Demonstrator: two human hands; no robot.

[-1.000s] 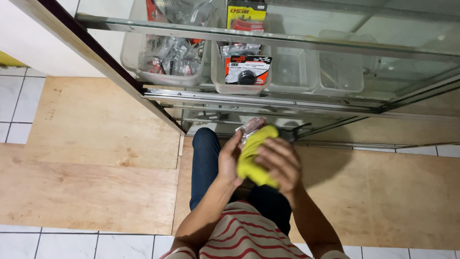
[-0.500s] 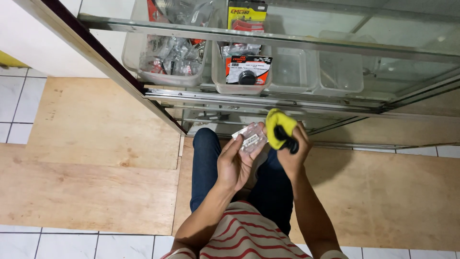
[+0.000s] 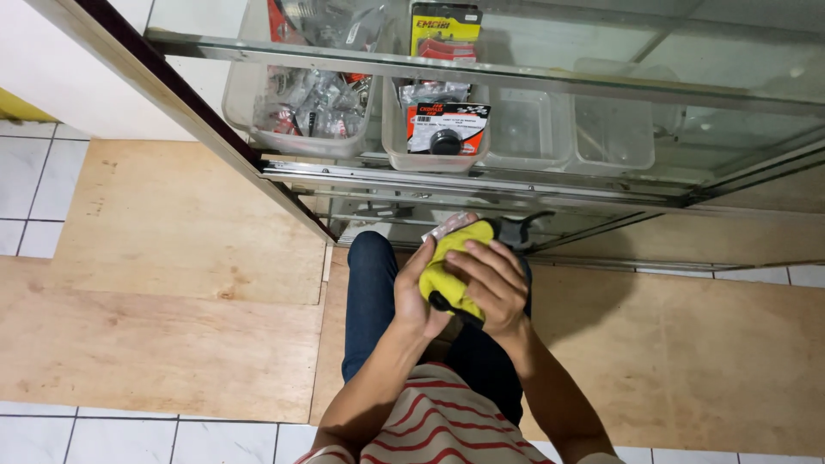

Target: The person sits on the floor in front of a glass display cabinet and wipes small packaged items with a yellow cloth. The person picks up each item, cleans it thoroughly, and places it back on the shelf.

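My left hand (image 3: pixel 411 292) holds a small clear plastic packet (image 3: pixel 447 226); only its top corner shows above the cloth. My right hand (image 3: pixel 483 282) presses a yellow cloth (image 3: pixel 449 271) with a black edge flat against that packet. Both hands meet in front of my chest, above my dark blue trousers (image 3: pixel 369 283) and just below the glass cabinet's lower rail (image 3: pixel 464 183).
A glass display cabinet (image 3: pixel 601 77) stands ahead with clear plastic bins on its shelf: one (image 3: pixel 296 103) full of bagged parts, one (image 3: pixel 434 129) with carded packs, two (image 3: pixel 571 129) nearly bare. Plywood sheets (image 3: pixel 172 283) cover the white tiled floor (image 3: pixel 34 189).
Half a second ago the hands were apart, packet exposed in the left and cloth lifted in the right. Now the right hand has brought the cloth back down over the packet.
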